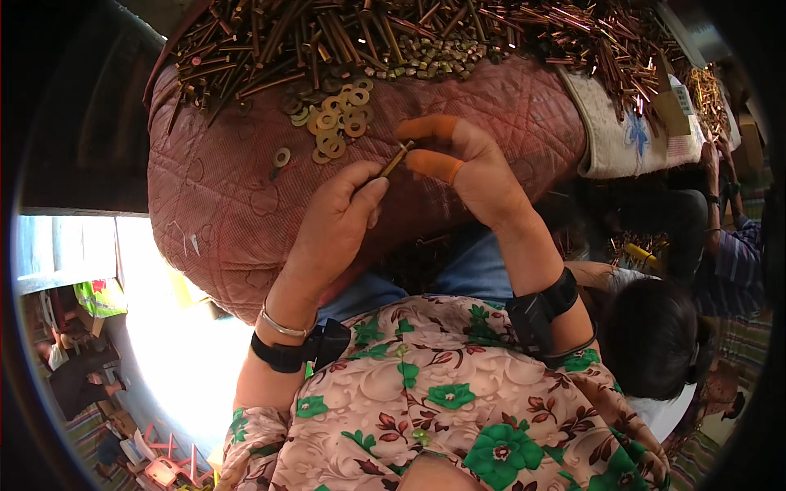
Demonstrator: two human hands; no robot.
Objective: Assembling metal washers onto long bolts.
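Note:
My left hand is closed around a brass-coloured bolt, gripping it between thumb and fingers with its far end pointing up and to the right. At that end, the thumb and forefinger of my right hand pinch from either side, both wearing orange finger covers. Whether a small part sits on the bolt's tip I cannot tell. Just beyond my hands lies a loose heap of flat brass-coloured washers. One washer lies apart to the left, partly over a darker piece.
A quilted dark-red cover forms the work surface. Long bolts are piled along its far side, beside a heap of small nuts or sleeves. A pale sack lies right. Another person sits close by my right arm.

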